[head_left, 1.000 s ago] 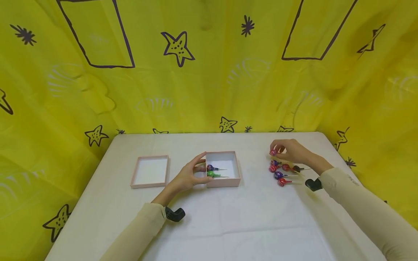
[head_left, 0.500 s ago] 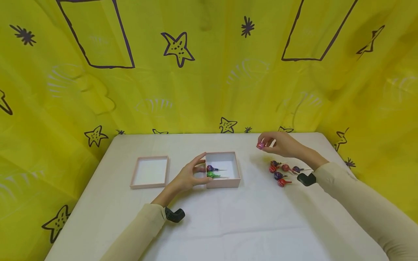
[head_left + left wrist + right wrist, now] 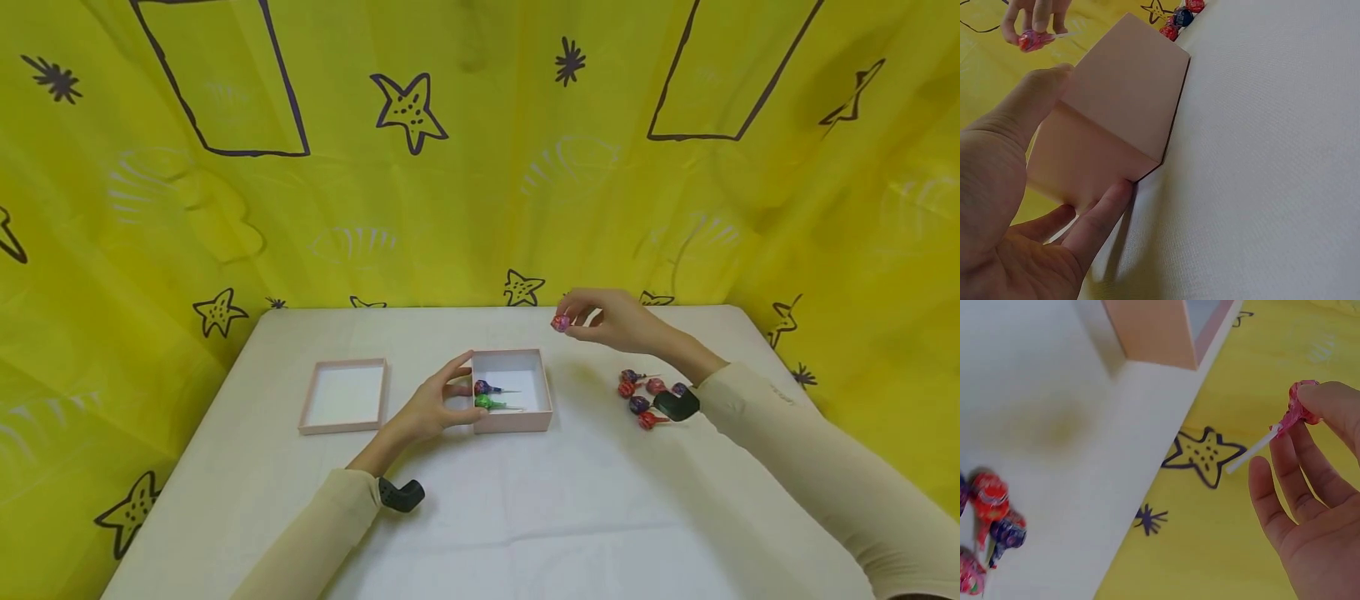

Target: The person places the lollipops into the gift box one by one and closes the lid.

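Note:
In the head view my right hand (image 3: 611, 321) pinches a pink-wrapped lollipop (image 3: 561, 322) above the table, behind and right of the open pink box (image 3: 512, 422). Its white stick (image 3: 1252, 450) points away from the thumb in the right wrist view. My left hand (image 3: 431, 407) holds the box at its left side, the thumb at the near corner and the fingers along the left wall. Inside the box lie a purple lollipop (image 3: 487, 387) and a green lollipop (image 3: 491, 402), sticks to the right.
A shallow pink lid (image 3: 345, 396) with a white inside lies left of the box. Several lollipops (image 3: 639, 404) lie loose at the right, partly hidden by the right wrist camera (image 3: 677, 406). Yellow patterned cloth (image 3: 465, 208) rises behind the white table (image 3: 525, 517).
My right hand has lifted the pink lollipop off the loose group and carried it left and back toward the box. The left hand and box have stayed in place.

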A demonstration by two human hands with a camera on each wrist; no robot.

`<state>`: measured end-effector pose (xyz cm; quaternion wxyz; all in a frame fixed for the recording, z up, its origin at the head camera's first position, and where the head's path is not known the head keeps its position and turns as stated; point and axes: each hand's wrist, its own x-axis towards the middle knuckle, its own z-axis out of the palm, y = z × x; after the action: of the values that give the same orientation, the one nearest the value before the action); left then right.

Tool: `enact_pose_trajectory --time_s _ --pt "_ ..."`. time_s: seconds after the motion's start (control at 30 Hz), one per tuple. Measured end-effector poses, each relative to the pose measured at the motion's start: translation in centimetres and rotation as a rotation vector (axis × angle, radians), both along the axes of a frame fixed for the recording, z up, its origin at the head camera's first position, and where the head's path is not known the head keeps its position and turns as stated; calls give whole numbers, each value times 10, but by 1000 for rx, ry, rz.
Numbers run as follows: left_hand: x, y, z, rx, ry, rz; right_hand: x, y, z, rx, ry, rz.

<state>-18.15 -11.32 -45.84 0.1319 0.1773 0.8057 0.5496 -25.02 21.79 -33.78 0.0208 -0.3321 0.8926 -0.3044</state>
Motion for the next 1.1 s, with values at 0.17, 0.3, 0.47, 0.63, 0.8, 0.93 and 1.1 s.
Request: enact_pose_trajectory --time_s 0.17,0.3,0.47,0.63,0.8,0.93,1.1 --pt "0 0 -1 -6 -7 10 1 -18 3 -21 -5 17" --pt "0 0 0 -11 -16 17 2 -33 3 -52 -16 38" --pt "0 0 0 -21 -24 27 2 -52 -3 -83 -54 64" --pt "0 0 -1 -16 -33 31 3 -68 -14 -112 -84 97" --pt "-1 0 -2 4 -28 22 6 -81 -27 -125 -100 95" --pt "-2 -1 -2 14 -22 12 9 -87 -38 -130 -129 83" --pt "-2 -1 -1 12 -21 13 13 -93 -51 -118 -147 53"
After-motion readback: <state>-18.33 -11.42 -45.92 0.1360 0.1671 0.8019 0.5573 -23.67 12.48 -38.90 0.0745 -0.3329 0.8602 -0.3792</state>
